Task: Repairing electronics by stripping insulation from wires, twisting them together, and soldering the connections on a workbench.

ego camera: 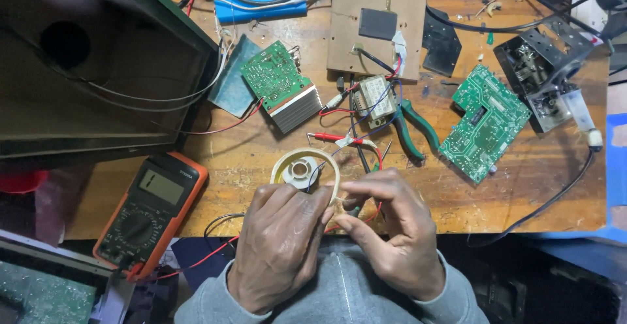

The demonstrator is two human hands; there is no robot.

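Note:
My left hand and my right hand meet at the near edge of the wooden workbench. Together they hold a pale roll of tape with a white hub inside its ring. My left fingers close on the roll's near side. My right fingertips pinch at its right rim, close to thin red and black wires that run under my hands. Just beyond the roll lies a red probe.
An orange multimeter lies at the left. Behind are a green circuit board with a heat sink, a small transformer, green-handled pliers, another green board, a metal assembly and an open dark cabinet.

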